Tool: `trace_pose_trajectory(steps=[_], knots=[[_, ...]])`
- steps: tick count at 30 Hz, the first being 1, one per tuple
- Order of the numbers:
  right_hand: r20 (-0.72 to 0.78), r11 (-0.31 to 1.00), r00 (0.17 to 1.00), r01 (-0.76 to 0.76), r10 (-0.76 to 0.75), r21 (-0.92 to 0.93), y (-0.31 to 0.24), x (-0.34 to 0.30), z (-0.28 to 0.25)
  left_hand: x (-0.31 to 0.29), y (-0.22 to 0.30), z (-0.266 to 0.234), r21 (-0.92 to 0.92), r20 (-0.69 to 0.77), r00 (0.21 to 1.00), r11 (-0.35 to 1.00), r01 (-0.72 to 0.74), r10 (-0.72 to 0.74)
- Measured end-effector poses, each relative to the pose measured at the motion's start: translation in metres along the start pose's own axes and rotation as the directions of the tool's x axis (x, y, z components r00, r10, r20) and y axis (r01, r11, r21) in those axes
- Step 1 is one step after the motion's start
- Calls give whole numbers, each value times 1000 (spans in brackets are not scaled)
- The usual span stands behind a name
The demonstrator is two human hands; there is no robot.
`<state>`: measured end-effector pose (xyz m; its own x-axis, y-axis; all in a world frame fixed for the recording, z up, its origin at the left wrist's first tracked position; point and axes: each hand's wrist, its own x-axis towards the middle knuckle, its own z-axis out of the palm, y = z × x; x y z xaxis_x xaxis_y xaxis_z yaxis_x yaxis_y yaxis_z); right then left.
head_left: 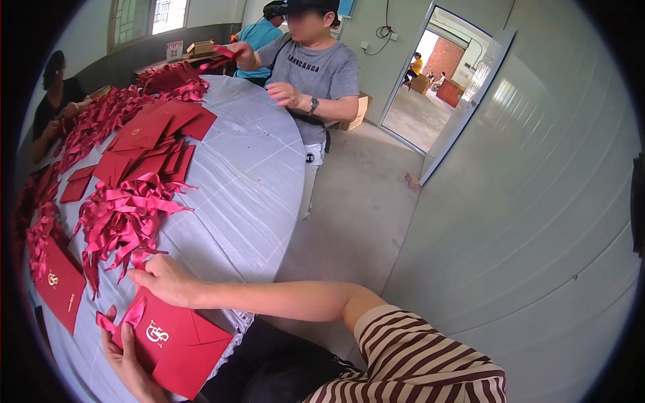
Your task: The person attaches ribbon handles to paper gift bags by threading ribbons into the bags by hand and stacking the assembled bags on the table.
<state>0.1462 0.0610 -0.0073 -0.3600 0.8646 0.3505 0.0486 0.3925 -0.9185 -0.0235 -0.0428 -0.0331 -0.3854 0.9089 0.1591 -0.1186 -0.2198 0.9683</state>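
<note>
A flat red paper gift bag (191, 346) with a gold emblem lies at the near edge of the table, tilted toward me. My left hand (127, 363) grips its left side, thumb on the front, with a pink-red satin ribbon (136, 312) showing by the thumb. Just above the bag, my right hand (166, 281) is closed in a pinch on a satin ribbon that comes out past its fingers. Beyond that hand lies a tangled heap of ribbons (124, 215). A second red bag (62, 285) with a ribbon rests to the left.
Stacked red bags (144, 127) and more ribbons (101, 127) cover the table's left and far parts. The round table has a pale cloth (245, 174). A co-worker in grey (316, 70) stands at the far side holding ribbon; another person sits left. An open door (470, 101) is beyond.
</note>
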Motion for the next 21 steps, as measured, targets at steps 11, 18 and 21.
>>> trace_pose_trajectory(steps=[11,18,21], knots=[[94,672,900,385,-427,-632,-45,6,-29,-15,4,14,136,-104,992,989,-58,73],[623,873,781,324,-29,-365,-40,28,47,-25,14,17,182,-134,989,982,-42,67],[554,952,832,186,-20,-244,-40,26,40,-27,19,27,238,-136,987,970,-54,88]])
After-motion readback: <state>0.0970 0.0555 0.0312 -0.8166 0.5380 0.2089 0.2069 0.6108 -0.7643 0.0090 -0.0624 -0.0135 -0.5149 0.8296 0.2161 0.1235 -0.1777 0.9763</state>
